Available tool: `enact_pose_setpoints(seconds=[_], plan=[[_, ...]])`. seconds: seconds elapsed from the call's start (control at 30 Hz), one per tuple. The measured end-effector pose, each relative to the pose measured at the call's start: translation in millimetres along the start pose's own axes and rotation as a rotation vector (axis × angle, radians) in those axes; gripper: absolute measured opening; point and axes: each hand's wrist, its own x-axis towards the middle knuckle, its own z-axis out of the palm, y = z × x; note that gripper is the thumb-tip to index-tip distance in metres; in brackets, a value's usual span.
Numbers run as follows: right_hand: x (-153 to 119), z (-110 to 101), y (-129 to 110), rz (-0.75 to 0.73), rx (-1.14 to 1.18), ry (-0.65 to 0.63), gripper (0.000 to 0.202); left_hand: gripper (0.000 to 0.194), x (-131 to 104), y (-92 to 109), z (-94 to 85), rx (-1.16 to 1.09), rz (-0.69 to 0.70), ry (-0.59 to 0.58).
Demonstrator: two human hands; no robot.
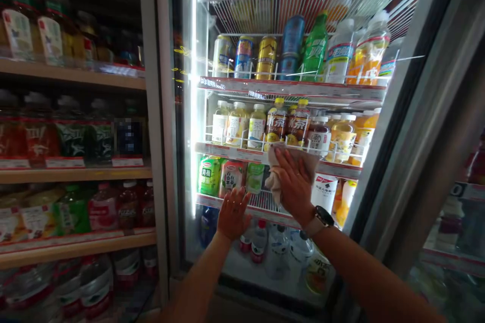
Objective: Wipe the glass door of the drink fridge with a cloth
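My right hand, with a dark watch on the wrist, holds a pale cloth spread under its fingers against the glass front of a lit drinks fridge. Part of the cloth bunches out beside the thumb. Lower and to the left, my left hand is open, its fingers spread on or close to the glass; it holds nothing. Behind the glass near the cloth stand tea bottles with yellow caps and a bottle with a white label. Above my left hand is a red-labelled drink.
Cans and a green bottle stand on a higher fridge shelf. Clear bottles are at the bottom. To the left, wooden shelves carry more bottles. A metal door frame runs along the right side.
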Motion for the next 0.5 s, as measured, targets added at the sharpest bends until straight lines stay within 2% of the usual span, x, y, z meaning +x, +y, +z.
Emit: enact_pose_setpoints(seconds=[0.07, 0.13, 0.27, 0.33, 0.4, 0.5], plan=[[-18.5, 7.9, -10.3, -0.083, 0.026, -0.055, 0.028, 0.064, -0.4, 0.3, 0.3, -0.009, -0.003, 0.016], [-50.7, 16.9, -22.8, -0.205, 0.048, -0.124, 0.031, 0.063, -0.6, 0.4, 0.6, -0.008, -0.007, 0.019], [-124.7, 27.0, -44.5, -0.305, 0.101, -0.244, 0.037, 0.062, -0.6, 0.5, 0.7, -0.002, 0.000, 0.002], [-152.0, 26.3, -50.5, -0.319, 0.108, -0.262, 0.041, 0.061, -0.9, 0.6, 0.8, 0.004, 0.004, -0.003], [-167.8, 23.6, -53.1, -0.325, 0.111, -0.256, 0.043, 0.061, -1.5, 0.7, 1.0, 0.009, 0.001, -0.005], [-169.5, 20.2, -51.2, -0.326, 0.104, -0.234, 0.039, 0.061, -2.5, 0.7, 1.1, 0.012, -0.011, -0.011]])
